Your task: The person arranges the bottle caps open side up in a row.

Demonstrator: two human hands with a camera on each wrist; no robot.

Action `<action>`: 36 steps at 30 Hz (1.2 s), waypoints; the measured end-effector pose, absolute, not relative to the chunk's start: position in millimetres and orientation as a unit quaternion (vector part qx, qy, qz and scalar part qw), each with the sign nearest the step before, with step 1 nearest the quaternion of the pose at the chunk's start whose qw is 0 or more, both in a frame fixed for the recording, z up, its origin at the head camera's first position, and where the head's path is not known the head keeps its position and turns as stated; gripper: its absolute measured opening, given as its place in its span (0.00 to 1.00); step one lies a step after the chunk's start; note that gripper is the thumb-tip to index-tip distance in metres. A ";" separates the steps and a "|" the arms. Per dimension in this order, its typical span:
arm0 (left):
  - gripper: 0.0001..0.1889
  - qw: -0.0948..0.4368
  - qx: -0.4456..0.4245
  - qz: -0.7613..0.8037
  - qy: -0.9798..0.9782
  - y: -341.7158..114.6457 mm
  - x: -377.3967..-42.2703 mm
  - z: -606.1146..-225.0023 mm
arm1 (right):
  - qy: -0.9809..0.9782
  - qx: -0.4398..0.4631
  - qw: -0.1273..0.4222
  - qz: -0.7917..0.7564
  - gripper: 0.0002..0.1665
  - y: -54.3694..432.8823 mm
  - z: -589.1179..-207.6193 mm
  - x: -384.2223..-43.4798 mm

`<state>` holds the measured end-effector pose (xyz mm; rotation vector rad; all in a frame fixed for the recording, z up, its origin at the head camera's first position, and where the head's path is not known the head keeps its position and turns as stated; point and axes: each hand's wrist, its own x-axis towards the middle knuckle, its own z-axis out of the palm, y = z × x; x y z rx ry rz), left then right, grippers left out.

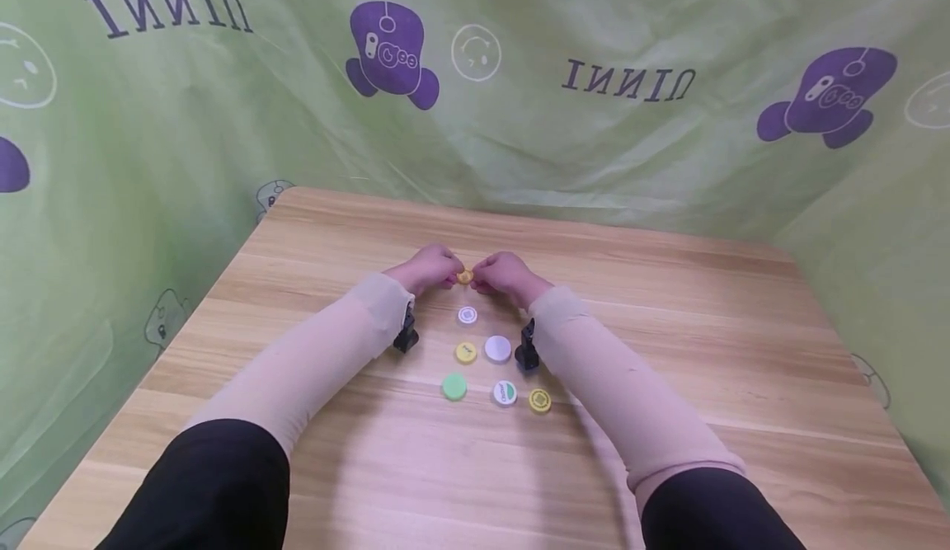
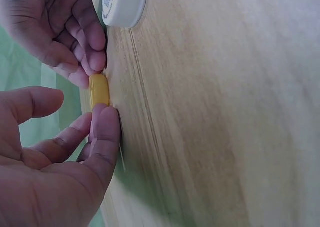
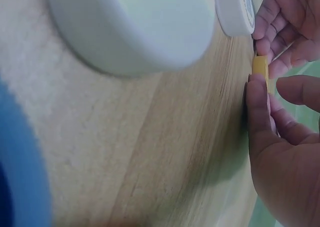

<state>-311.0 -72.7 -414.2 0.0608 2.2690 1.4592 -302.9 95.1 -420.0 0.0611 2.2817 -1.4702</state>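
Observation:
At the far middle of the arrangement, a small yellow bottle cap (image 1: 465, 276) lies flat between the two hands. My left hand (image 1: 433, 268) grips its left edge with the fingertips, while another digit of that hand stands apart from it in the left wrist view. From the opposite side my right hand (image 1: 507, 275) holds the right edge, fingertips close to the wood. Seen from the left wrist, the yellow cap (image 2: 99, 90) sits low against the tabletop. Just nearer than the hands is a white cap (image 1: 467, 315) with a blue print.
Nearer on the wooden table (image 1: 742, 352) lie a yellow cap (image 1: 465, 353), a plain white cap (image 1: 497, 350), a green cap (image 1: 454, 386), a white-and-green cap (image 1: 505, 393) and another yellow cap (image 1: 539, 401). A green curtain (image 1: 519, 154) hangs behind. A blurred blue edge (image 3: 22, 157) shows in the right wrist view.

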 end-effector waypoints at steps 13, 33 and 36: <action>0.13 0.236 0.000 0.527 0.816 -96.4 -289.6 -418.7 | 0.828 -0.039 0.270 -0.490 0.13 116.0 -411.2 -282.8; 0.16 0.253 0.139 0.420 0.861 -89.2 -257.4 -419.5 | 0.854 -0.096 0.272 -0.432 0.12 109.9 -416.8 -253.6; 0.14 0.261 0.126 0.445 0.848 -88.5 -259.2 -420.9 | 0.846 -0.092 0.276 -0.446 0.12 108.3 -417.4 -255.3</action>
